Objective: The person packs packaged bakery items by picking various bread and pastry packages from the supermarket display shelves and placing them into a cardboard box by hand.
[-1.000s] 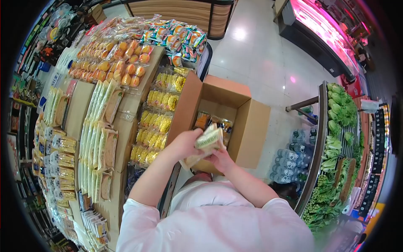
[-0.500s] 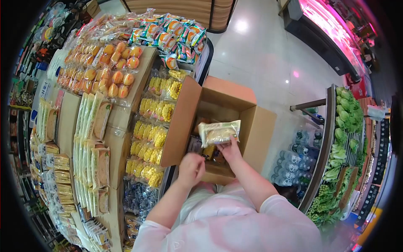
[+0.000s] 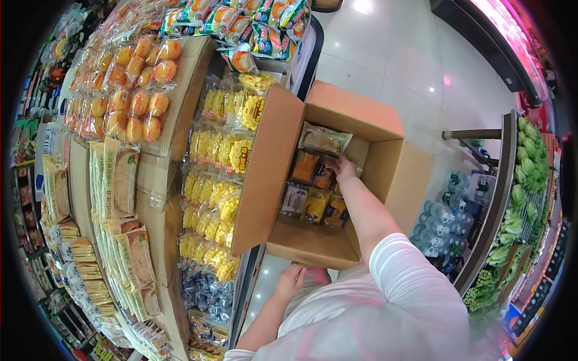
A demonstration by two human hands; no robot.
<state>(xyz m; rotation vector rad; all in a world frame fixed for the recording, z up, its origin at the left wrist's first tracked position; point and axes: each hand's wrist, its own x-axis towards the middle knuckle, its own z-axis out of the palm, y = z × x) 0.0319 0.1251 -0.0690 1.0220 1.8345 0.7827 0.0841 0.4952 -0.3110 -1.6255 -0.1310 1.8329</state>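
Note:
An open cardboard box [image 3: 325, 256] stands in front of me. Inside it, at the far side, lies a long clear-and-cream bread package [image 3: 325, 139]. My right hand [image 3: 343, 170] reaches into the box just below this package, beside an orange-brown packet [image 3: 324, 175]; its fingertips are partly hidden, and whether they grip anything is unclear. Nearer in the box are a white-and-blue packet [image 3: 294, 198] and a yellow packet [image 3: 315, 205]. My left hand [image 3: 291, 281] is outside the box, near its front edge, with curled fingers and nothing visible in them.
On the left, a display holds cream bread packages [image 3: 133, 180], yellow snack bags [image 3: 238, 153] and bagged orange-topped buns [image 3: 141, 114]. To the right are bottled water packs [image 3: 442, 216] and a vegetable rack [image 3: 512, 198]. The box's left flap [image 3: 268, 168] leans toward the display.
The bread package has gone from my hands into the far side of the box. My left hand has let go of it and moved down, out of the box area. The view has shifted closer.

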